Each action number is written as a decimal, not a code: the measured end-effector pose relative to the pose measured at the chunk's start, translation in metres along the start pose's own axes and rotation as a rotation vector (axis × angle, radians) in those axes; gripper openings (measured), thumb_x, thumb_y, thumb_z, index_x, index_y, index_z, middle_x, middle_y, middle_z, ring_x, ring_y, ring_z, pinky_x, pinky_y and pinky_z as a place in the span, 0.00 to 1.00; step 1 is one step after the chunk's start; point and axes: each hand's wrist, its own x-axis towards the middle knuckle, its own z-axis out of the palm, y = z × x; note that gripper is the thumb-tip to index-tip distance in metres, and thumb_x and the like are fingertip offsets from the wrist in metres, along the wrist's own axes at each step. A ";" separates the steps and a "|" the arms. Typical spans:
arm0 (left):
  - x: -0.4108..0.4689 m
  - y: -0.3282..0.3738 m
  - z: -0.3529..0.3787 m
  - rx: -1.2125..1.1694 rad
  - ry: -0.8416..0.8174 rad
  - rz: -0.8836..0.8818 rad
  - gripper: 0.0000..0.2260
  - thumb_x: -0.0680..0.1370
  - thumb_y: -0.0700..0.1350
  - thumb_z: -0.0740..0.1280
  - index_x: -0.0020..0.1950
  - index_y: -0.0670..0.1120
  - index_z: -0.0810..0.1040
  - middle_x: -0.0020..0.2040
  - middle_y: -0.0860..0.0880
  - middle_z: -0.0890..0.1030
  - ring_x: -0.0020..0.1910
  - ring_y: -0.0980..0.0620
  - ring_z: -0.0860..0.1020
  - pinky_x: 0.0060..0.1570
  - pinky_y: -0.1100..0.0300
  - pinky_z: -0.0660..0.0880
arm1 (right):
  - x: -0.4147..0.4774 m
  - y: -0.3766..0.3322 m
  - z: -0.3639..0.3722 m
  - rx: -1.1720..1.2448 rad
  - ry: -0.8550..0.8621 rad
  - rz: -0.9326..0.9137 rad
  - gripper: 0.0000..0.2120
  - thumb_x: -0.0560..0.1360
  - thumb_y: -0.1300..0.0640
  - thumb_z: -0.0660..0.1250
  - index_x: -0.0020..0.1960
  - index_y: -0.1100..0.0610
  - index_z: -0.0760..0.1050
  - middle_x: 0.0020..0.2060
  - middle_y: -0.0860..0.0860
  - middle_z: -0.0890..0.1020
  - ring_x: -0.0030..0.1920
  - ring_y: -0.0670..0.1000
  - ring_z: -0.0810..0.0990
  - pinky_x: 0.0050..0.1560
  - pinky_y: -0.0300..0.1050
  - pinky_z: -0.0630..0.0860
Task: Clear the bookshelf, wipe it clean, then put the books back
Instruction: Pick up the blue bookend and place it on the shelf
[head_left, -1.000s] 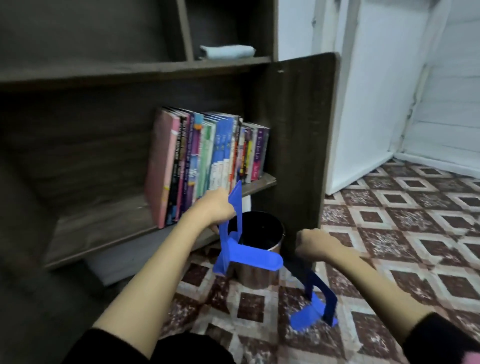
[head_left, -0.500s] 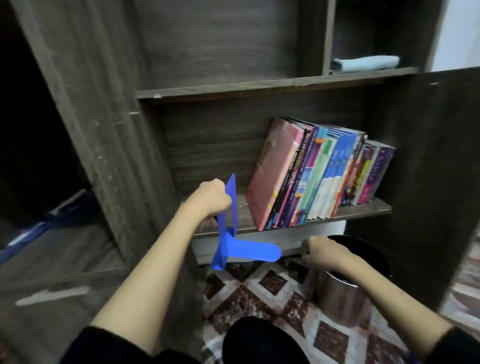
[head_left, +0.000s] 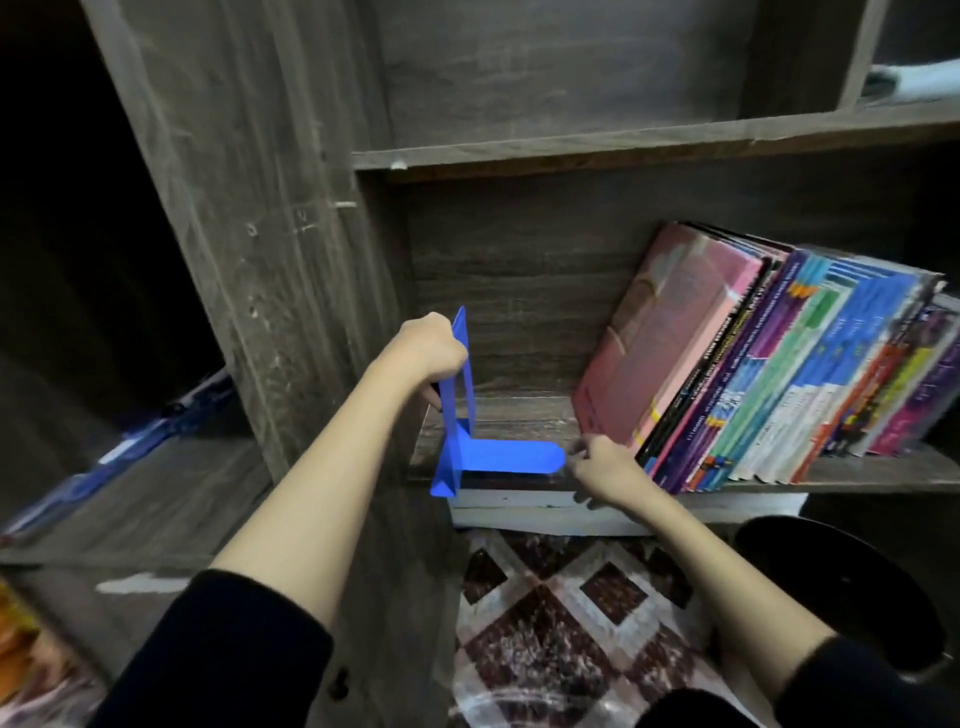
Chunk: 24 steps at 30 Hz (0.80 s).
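Note:
My left hand (head_left: 430, 352) grips the upright plate of a blue L-shaped bookend (head_left: 470, 452). The bookend's flat tongue lies along the front of the dark wooden shelf (head_left: 509, 418), left of the books. A row of several colourful books (head_left: 769, 364) leans to the right on that shelf, with a pink-covered one at its left end. My right hand (head_left: 597, 470) sits at the shelf's front edge between the tongue's tip and the pink book's lower corner. Its curled fingers meet the tip; whether they pinch it is unclear.
A folded light-blue cloth (head_left: 909, 83) lies on the shelf above. A dark round bin (head_left: 841, 587) stands on the patterned tile floor (head_left: 545, 623) at lower right. A white block (head_left: 545, 512) sits under the shelf. Blue items (head_left: 156, 431) lie in the left compartment.
My view swung left and closer to the shelf. My left hand carried the blue bookend up onto the shelf, and my right hand rose from the floor to the tongue's tip.

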 end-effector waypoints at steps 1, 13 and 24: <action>0.008 0.000 0.001 -0.010 0.002 -0.008 0.07 0.76 0.33 0.55 0.41 0.39 0.69 0.53 0.34 0.78 0.42 0.36 0.82 0.40 0.44 0.81 | 0.009 -0.003 0.004 0.071 0.006 0.015 0.08 0.75 0.62 0.61 0.51 0.62 0.76 0.43 0.62 0.83 0.37 0.57 0.82 0.38 0.48 0.79; 0.097 -0.015 0.026 -0.006 0.031 -0.099 0.07 0.77 0.32 0.56 0.42 0.36 0.72 0.49 0.37 0.76 0.36 0.41 0.80 0.23 0.55 0.78 | 0.110 -0.004 0.043 0.039 0.063 0.013 0.15 0.77 0.63 0.62 0.62 0.64 0.75 0.57 0.61 0.79 0.61 0.58 0.76 0.56 0.44 0.69; 0.130 -0.041 0.033 0.014 0.093 -0.134 0.08 0.75 0.34 0.57 0.37 0.40 0.72 0.51 0.36 0.80 0.43 0.37 0.82 0.43 0.44 0.81 | 0.151 -0.004 0.072 -0.249 0.055 -0.159 0.09 0.76 0.64 0.61 0.53 0.64 0.78 0.51 0.63 0.81 0.55 0.62 0.79 0.53 0.51 0.77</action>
